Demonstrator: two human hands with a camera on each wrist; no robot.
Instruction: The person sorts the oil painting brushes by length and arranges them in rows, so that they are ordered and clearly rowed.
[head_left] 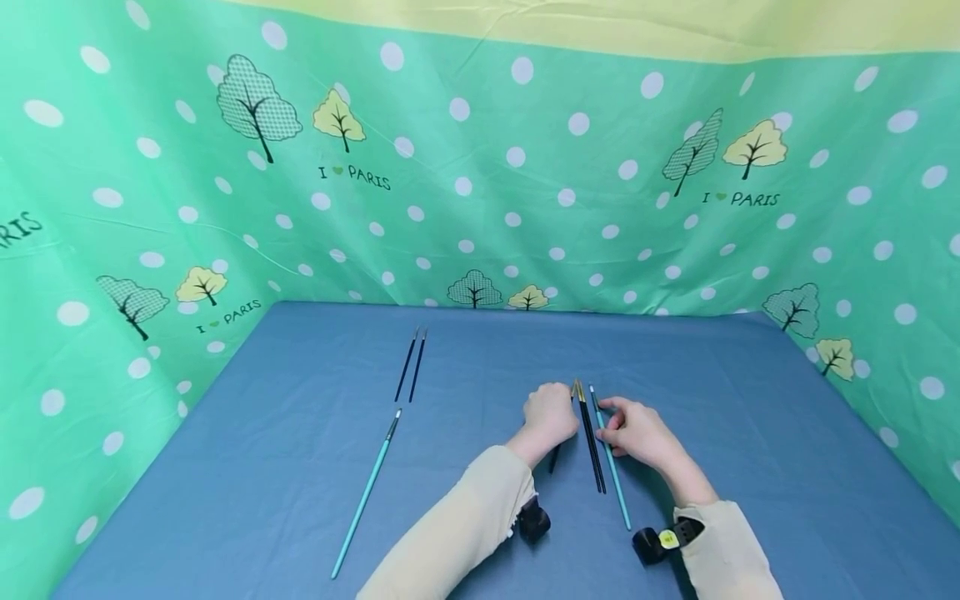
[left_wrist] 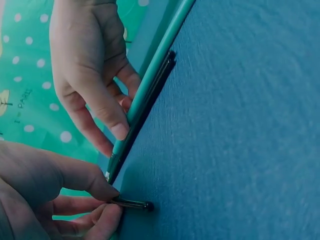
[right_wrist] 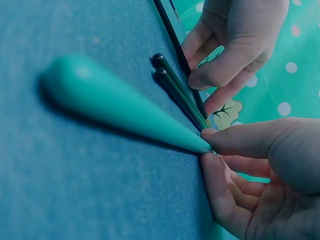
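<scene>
My left hand (head_left: 551, 414) pinches a dark-handled paintbrush (head_left: 554, 460), whose handle end shows below the fist in the head view. Beside it lie two black paintbrushes (head_left: 592, 450) close together, tips pointing to the back of the table. To their right, my right hand (head_left: 637, 429) pinches a teal paintbrush (head_left: 617, 483) near its ferrule between thumb and finger. In the right wrist view the teal paintbrush's (right_wrist: 105, 100) rounded end comes toward the camera, close over the table. The left wrist view has both hands near each other, with the held dark paintbrush's (left_wrist: 135, 203) end jutting from the left fingertips.
On the left of the blue-covered table (head_left: 262, 467) lie another teal paintbrush (head_left: 365, 500) and, farther back, two thin dark paintbrushes (head_left: 411, 367) side by side. A green dotted cloth (head_left: 465, 217) hangs behind the table. Each wrist wears a small black camera (head_left: 534, 522).
</scene>
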